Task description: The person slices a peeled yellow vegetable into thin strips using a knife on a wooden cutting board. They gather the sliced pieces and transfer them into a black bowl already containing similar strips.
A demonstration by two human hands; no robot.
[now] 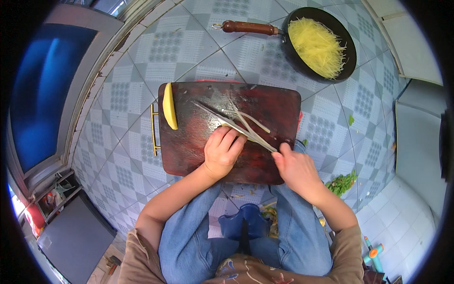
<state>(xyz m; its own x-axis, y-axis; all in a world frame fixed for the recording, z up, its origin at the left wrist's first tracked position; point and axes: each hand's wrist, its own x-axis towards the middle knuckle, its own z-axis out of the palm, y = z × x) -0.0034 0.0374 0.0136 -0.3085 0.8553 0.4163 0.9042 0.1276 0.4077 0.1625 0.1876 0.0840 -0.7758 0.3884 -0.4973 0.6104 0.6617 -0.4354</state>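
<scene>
A dark reddish-brown cutting board (pixel 191 149) lies before me, above my knees. My right hand (pixel 296 168) grips a knife (pixel 230 123) at the handle end, its narrow blade running diagonally up and left across the board. Close against the blade, the bent fingers of my left hand (pixel 224 149) press on a pale yellow vegetable piece (pixel 224 124), which is mostly hidden. Thin pale strips (pixel 260 124) lie beyond the blade, on the board's right half. A long yellow wedge (pixel 169 106), probably potato, rests along the left edge.
Beyond the board, a black frying pan (pixel 349 67) on the tiled floor holds pale yellow shreds (pixel 315 46); its wooden handle (pixel 248 27) points left. Green leaves (pixel 342 184) lie at right. A blue plastic object (pixel 244 222) stands between my knees. A turquoise-and-orange peeler-like tool (pixel 373 252) is lower right.
</scene>
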